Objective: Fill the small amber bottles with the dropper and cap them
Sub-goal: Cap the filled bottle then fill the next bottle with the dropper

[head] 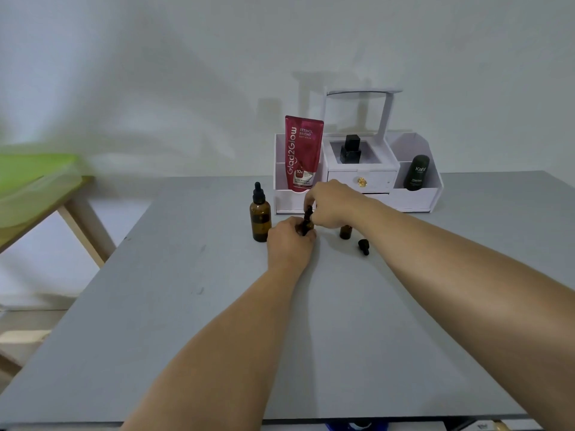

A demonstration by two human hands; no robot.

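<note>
The grey table [217, 337] bore a tall dropper bottle [260, 220], an uncapped small bottle [345, 233], a loose cap [363, 246] and, farther, a white organiser [413, 199].

red tube [302, 154] "Glad2Glow", dark bottle [416, 172] "Kahf"

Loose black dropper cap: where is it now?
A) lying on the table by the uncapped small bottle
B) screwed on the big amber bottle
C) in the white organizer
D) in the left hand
A: the loose black dropper cap lies on the grey table, just in front and to the right of the uncapped small bottle.
</note>
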